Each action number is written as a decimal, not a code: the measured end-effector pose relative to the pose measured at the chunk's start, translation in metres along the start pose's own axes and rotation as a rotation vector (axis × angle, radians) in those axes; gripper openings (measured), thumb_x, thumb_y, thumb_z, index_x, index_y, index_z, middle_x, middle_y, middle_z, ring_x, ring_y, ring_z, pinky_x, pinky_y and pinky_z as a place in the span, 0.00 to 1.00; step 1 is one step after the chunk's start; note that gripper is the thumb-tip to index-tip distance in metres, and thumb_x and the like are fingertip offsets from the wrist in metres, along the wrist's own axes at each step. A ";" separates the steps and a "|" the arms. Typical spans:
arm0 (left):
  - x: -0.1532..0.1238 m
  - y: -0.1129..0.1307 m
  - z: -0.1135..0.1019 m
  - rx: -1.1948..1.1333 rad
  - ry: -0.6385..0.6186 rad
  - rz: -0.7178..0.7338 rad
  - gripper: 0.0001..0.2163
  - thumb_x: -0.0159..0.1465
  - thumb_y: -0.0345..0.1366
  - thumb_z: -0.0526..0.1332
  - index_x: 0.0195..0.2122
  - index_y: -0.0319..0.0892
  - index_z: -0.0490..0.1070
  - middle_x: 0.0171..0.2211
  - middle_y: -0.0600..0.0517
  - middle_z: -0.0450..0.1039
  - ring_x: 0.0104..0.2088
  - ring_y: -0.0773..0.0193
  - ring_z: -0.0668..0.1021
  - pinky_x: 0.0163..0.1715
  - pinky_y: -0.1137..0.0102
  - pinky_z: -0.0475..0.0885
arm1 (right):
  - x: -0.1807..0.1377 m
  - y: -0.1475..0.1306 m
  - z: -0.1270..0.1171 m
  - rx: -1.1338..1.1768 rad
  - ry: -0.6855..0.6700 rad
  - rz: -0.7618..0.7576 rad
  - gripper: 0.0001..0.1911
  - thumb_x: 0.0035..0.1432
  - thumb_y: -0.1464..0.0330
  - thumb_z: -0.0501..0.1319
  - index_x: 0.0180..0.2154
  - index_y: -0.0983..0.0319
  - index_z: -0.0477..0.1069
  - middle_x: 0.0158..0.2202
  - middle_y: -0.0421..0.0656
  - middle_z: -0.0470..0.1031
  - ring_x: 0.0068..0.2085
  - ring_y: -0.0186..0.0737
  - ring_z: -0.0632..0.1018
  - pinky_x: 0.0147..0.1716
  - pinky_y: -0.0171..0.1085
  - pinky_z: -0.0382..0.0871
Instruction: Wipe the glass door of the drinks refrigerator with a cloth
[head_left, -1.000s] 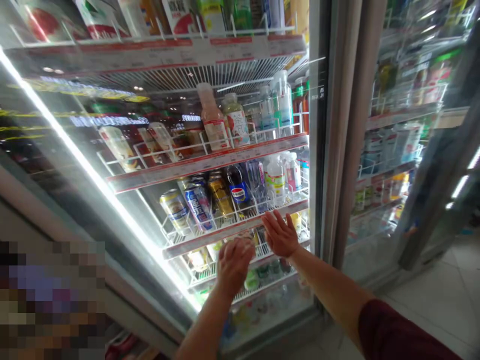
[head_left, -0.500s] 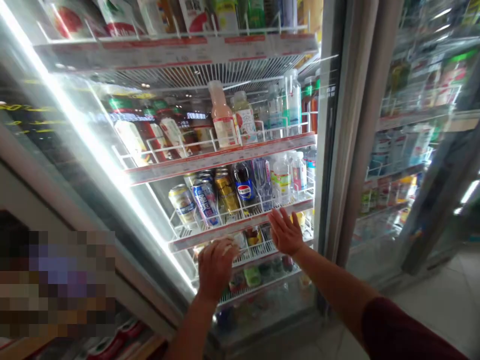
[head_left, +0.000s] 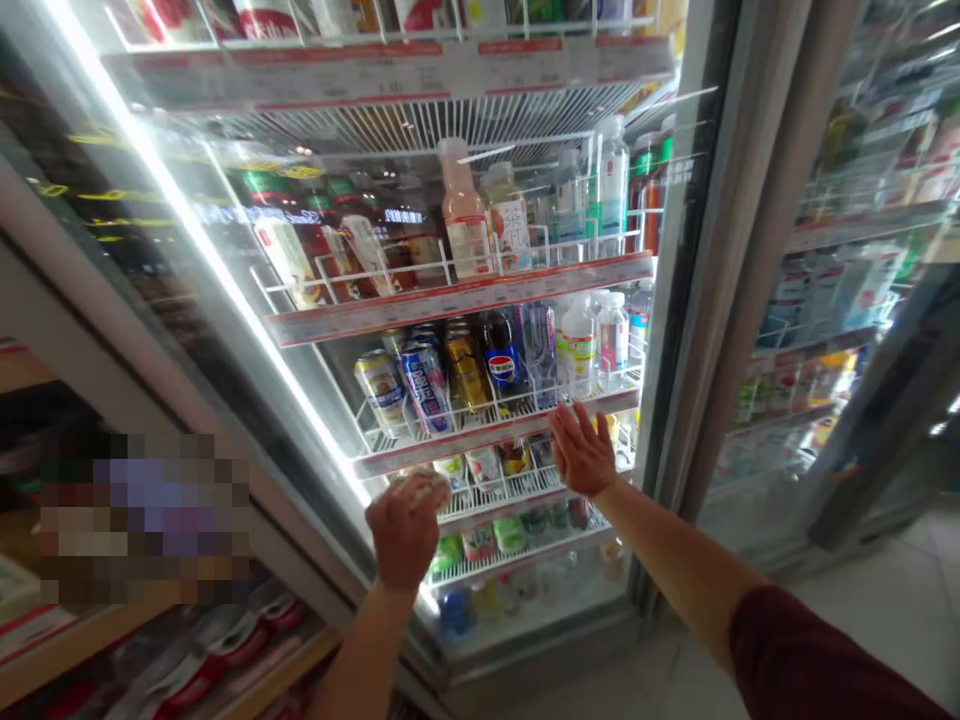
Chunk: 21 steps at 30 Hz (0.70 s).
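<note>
My right hand [head_left: 581, 452] lies flat on the glass door [head_left: 247, 330] of a lit drinks fridge, fingers stretched out, level with the can shelf [head_left: 487, 435]. My left hand [head_left: 405, 525] is lower and to the left, near the door's bright lit edge. Its fingers are curled against the glass, with something pale at the fingertips that I cannot make out. Behind the glass stand cans [head_left: 424, 385] and a dark cola bottle [head_left: 502, 362]. Juice bottles [head_left: 465, 215] stand one shelf up.
A grey door post [head_left: 720, 300] separates this fridge from a second one [head_left: 847, 270] on the right. At lower left, wooden shelves [head_left: 82, 640] hold red and white packets. Pale tiled floor [head_left: 885, 620] lies at lower right.
My left hand has slid left and slightly down along the glass, fingers still curled. My right hand has stayed flat at about the same place on the door.
</note>
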<state>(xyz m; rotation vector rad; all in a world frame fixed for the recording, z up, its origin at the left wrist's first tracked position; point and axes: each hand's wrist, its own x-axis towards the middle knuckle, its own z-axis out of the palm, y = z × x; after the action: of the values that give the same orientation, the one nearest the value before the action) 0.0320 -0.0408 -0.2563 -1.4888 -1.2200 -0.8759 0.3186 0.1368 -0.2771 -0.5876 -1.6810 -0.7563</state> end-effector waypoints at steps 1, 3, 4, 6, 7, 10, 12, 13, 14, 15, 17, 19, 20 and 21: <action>0.013 -0.013 -0.001 0.035 0.061 -0.059 0.08 0.68 0.30 0.63 0.39 0.48 0.82 0.46 0.48 0.79 0.51 0.56 0.79 0.56 0.58 0.69 | -0.001 0.000 0.000 -0.004 -0.005 0.004 0.37 0.70 0.69 0.58 0.77 0.60 0.57 0.67 0.50 0.77 0.76 0.46 0.66 0.80 0.50 0.37; 0.034 -0.035 -0.002 0.066 0.134 -0.183 0.07 0.69 0.33 0.62 0.38 0.45 0.81 0.47 0.46 0.77 0.53 0.53 0.77 0.58 0.54 0.67 | -0.002 0.000 0.001 -0.011 -0.023 0.015 0.36 0.70 0.69 0.58 0.76 0.58 0.58 0.69 0.49 0.75 0.75 0.47 0.68 0.80 0.50 0.37; 0.037 -0.040 -0.002 0.069 0.151 -0.233 0.06 0.69 0.34 0.63 0.37 0.45 0.81 0.48 0.45 0.76 0.53 0.52 0.77 0.59 0.53 0.67 | -0.003 0.000 0.001 -0.011 -0.031 0.018 0.35 0.71 0.69 0.58 0.76 0.58 0.58 0.69 0.49 0.75 0.75 0.48 0.68 0.80 0.50 0.37; 0.028 -0.039 -0.001 0.057 0.149 -0.266 0.06 0.68 0.35 0.63 0.36 0.45 0.80 0.47 0.45 0.75 0.53 0.52 0.76 0.58 0.53 0.68 | -0.003 0.000 0.000 -0.008 -0.033 0.016 0.35 0.71 0.68 0.57 0.76 0.58 0.59 0.69 0.49 0.75 0.75 0.48 0.68 0.80 0.51 0.37; 0.016 -0.032 -0.001 0.042 0.126 -0.242 0.06 0.68 0.34 0.63 0.36 0.45 0.80 0.46 0.45 0.76 0.52 0.53 0.77 0.57 0.54 0.68 | -0.002 0.000 0.000 -0.007 -0.030 0.014 0.35 0.71 0.69 0.57 0.76 0.59 0.59 0.68 0.50 0.76 0.75 0.47 0.68 0.80 0.50 0.37; -0.023 -0.009 -0.003 -0.014 0.040 -0.121 0.10 0.67 0.29 0.61 0.35 0.49 0.81 0.42 0.49 0.77 0.47 0.57 0.79 0.51 0.59 0.70 | -0.001 0.000 -0.001 -0.014 -0.020 0.008 0.33 0.71 0.69 0.57 0.75 0.61 0.60 0.67 0.50 0.78 0.76 0.47 0.67 0.80 0.50 0.38; -0.033 -0.008 -0.006 -0.042 0.002 -0.092 0.11 0.66 0.28 0.61 0.34 0.50 0.82 0.41 0.51 0.78 0.45 0.59 0.79 0.49 0.61 0.70 | -0.001 0.000 -0.001 -0.024 -0.021 0.002 0.33 0.72 0.68 0.57 0.75 0.61 0.62 0.67 0.51 0.78 0.75 0.48 0.67 0.80 0.51 0.38; -0.031 -0.014 -0.008 -0.049 -0.004 -0.099 0.11 0.66 0.28 0.61 0.34 0.50 0.83 0.41 0.50 0.78 0.46 0.59 0.79 0.50 0.60 0.70 | -0.002 0.000 0.000 -0.028 -0.025 0.002 0.32 0.71 0.68 0.57 0.74 0.61 0.62 0.67 0.51 0.77 0.75 0.48 0.68 0.80 0.51 0.38; -0.024 -0.023 -0.010 -0.050 0.001 -0.122 0.10 0.66 0.29 0.62 0.34 0.49 0.83 0.41 0.49 0.78 0.46 0.58 0.79 0.52 0.59 0.70 | -0.002 0.001 0.000 -0.030 -0.031 0.005 0.32 0.71 0.68 0.57 0.74 0.60 0.63 0.68 0.50 0.77 0.75 0.48 0.68 0.80 0.51 0.38; -0.015 -0.035 -0.012 -0.048 0.015 -0.161 0.09 0.66 0.30 0.62 0.34 0.47 0.82 0.42 0.48 0.77 0.47 0.56 0.79 0.54 0.57 0.69 | -0.003 0.001 0.000 -0.028 -0.037 0.010 0.33 0.71 0.68 0.57 0.74 0.59 0.63 0.68 0.50 0.76 0.75 0.48 0.68 0.80 0.51 0.38; 0.003 -0.060 -0.014 -0.038 0.060 -0.272 0.07 0.66 0.33 0.63 0.33 0.45 0.81 0.44 0.46 0.75 0.51 0.53 0.77 0.59 0.52 0.67 | -0.004 0.001 0.000 -0.019 -0.048 0.020 0.34 0.70 0.68 0.57 0.75 0.58 0.62 0.69 0.49 0.75 0.75 0.49 0.68 0.80 0.51 0.37; 0.009 -0.074 -0.014 -0.042 0.072 -0.384 0.06 0.65 0.35 0.64 0.33 0.44 0.80 0.46 0.45 0.72 0.54 0.50 0.75 0.62 0.49 0.65 | -0.005 0.001 0.000 -0.006 -0.048 0.025 0.35 0.70 0.69 0.57 0.76 0.58 0.59 0.69 0.49 0.75 0.76 0.48 0.66 0.80 0.51 0.37; 0.004 -0.074 -0.014 -0.063 0.050 -0.436 0.05 0.65 0.36 0.64 0.33 0.44 0.79 0.46 0.45 0.71 0.55 0.49 0.74 0.63 0.48 0.64 | -0.005 0.001 0.000 -0.001 -0.043 0.025 0.35 0.70 0.69 0.57 0.76 0.58 0.58 0.69 0.49 0.75 0.76 0.48 0.66 0.80 0.51 0.37; -0.005 -0.069 -0.013 -0.089 0.016 -0.475 0.05 0.64 0.36 0.64 0.34 0.44 0.79 0.46 0.45 0.70 0.55 0.49 0.73 0.64 0.47 0.63 | -0.005 0.001 0.000 -0.001 -0.040 0.025 0.36 0.71 0.69 0.57 0.77 0.59 0.57 0.69 0.49 0.75 0.76 0.48 0.65 0.80 0.51 0.36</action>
<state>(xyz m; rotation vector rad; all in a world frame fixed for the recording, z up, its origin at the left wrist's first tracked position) -0.0356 -0.0537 -0.2415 -1.2731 -1.5723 -1.2645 0.3205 0.1379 -0.2818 -0.6265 -1.7070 -0.7321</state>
